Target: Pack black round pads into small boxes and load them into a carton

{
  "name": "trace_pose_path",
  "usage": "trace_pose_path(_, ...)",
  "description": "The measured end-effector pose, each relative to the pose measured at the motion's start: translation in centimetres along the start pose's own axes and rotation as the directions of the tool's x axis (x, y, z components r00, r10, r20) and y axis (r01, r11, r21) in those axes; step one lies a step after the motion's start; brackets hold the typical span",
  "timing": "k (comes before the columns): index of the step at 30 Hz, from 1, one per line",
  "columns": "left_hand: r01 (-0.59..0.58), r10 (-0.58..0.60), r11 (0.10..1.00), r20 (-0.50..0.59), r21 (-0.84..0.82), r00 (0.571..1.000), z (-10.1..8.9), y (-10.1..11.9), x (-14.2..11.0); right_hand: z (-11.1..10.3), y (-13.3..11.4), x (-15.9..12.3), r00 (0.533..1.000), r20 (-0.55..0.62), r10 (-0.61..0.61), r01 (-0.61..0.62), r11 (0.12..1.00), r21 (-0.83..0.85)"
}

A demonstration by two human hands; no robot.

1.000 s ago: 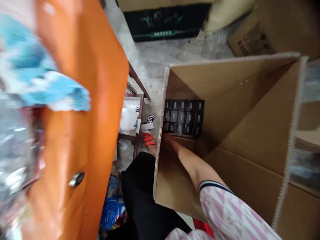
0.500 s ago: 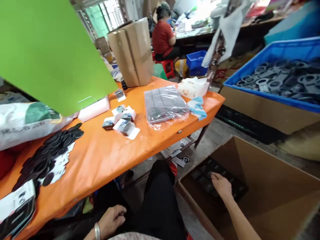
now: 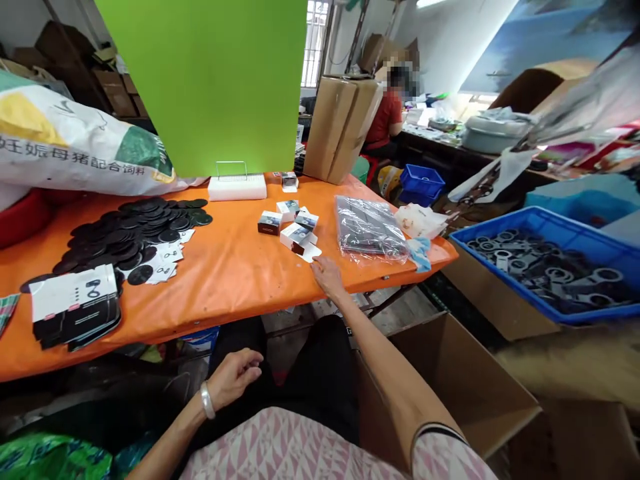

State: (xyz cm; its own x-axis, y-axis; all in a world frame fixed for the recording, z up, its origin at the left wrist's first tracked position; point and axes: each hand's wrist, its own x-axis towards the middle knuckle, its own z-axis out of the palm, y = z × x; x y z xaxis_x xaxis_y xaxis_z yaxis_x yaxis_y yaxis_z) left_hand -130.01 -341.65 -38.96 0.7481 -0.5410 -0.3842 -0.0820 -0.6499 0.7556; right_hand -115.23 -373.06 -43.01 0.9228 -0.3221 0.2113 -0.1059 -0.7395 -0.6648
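My right hand (image 3: 329, 279) is stretched over the front edge of the orange-covered table (image 3: 235, 267). Its fingertips are at the white open flap of a small printed carton (image 3: 297, 235); whether they touch it is hard to see. Several like cartons, among them a dark-sided one (image 3: 270, 223), lie grouped behind it. Over my lap, my left hand (image 3: 235, 375) hangs with loosely bent fingers, thumb apart, holding nothing. Right of the cartons lies a stack of grey flat pieces in clear plastic (image 3: 371, 227).
Black discs (image 3: 135, 230) and printed cards (image 3: 75, 303) cover the table's left. A green board (image 3: 215, 87) stands behind, beside a tall cardboard box (image 3: 343, 127). On my right are an open carton (image 3: 450, 373) and a blue crate (image 3: 545, 317) of grey parts. A person in red (image 3: 383, 120) sits beyond.
My right hand has come up out of the open cardboard box on the right to the small cartons on the table. The view has turned right-to-left; my left hand stays over my lap.
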Motion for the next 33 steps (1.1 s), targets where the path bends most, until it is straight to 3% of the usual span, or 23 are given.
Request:
trace_pose_path(4, -0.03, 0.027, 0.998, -0.055, -0.047, 0.998, 0.0, -1.8, -1.2, 3.7, -2.5, 3.3, 0.991, 0.001, 0.135, -0.134, 0.983, -0.128)
trace_pose_path(8, -0.036, 0.027, 0.995, -0.1, -0.092, 0.995, -1.4, -4.4, -2.2, 5.1, -4.1, 4.2, 0.983, 0.026, 0.182, -0.17, 0.955, -0.242)
trace_pose_path(13, -0.103, 0.081, 0.984, -0.152, -0.142, 0.985, -4.8, -6.5, -2.5, 2.9, -6.4, 2.7, 0.998, 0.057, 0.02, -0.001, 0.948, -0.317)
trace_pose_path(16, -0.19, 0.149, 0.97, -0.246, -0.152, 0.958, -7.4, -7.3, -1.7, 1.0, -8.4, 1.2, 0.972, 0.135, -0.194, 0.233, 0.88, -0.413)
trace_pose_path(18, -0.244, 0.188, 0.96, -0.334, -0.137, 0.924, -9.1, -7.6, -0.6, 0.5, -10.2, 0.4, 0.893, 0.212, -0.397, 0.45, 0.763, -0.464)
trace_pose_path(20, -0.295, 0.229, 0.952, -0.451, -0.08, 0.862, -10.5, -7.8, 1.1, 1.0, -12.2, -0.1, 0.791, 0.238, -0.563, 0.603, 0.654, -0.457)
trace_pose_path(24, -0.314, 0.285, 0.945, -0.709, 0.094, 0.645, -12.0, -7.8, 5.6, 3.7, -15.4, -0.3, 0.62, 0.159, -0.768, 0.772, 0.563, -0.294)
trace_pose_path(26, -0.263, 0.29, 0.951, -0.774, 0.165, 0.563, -11.9, -7.4, 7.7, 4.6, -16.4, -0.6, 0.529, 0.132, -0.839, 0.845, 0.504, -0.181)
trace_pose_path(28, -0.225, 0.286, 0.956, -0.785, 0.19, 0.549, -11.3, -6.9, 9.3, 4.5, -17.2, -1.0, 0.397, 0.176, -0.901, 0.918, 0.39, -0.075)
trace_pose_path(30, -0.226, 0.255, 0.963, -0.778, 0.148, 0.574, -10.4, -6.7, 10.1, 3.6, -17.8, -0.9, 0.261, 0.254, -0.931, 0.958, 0.282, 0.051)
trace_pose_path(31, -0.229, 0.219, 0.968, -0.784, 0.101, 0.581, -10.0, -6.7, 10.3, 2.9, -18.0, -0.3, 0.218, 0.276, -0.936, 0.958, 0.259, 0.123)
trace_pose_path(32, -0.225, 0.165, 0.974, -0.796, 0.037, 0.582, -9.5, -6.8, 10.2, 2.4, -18.0, 0.8, 0.211, 0.274, -0.938, 0.945, 0.268, 0.188)
trace_pose_path(33, -0.212, 0.1, 0.977, -0.811, -0.031, 0.577, -9.0, -7.1, 10.0, 1.9, -17.8, 2.6, 0.244, 0.251, -0.937, 0.923, 0.303, 0.235)
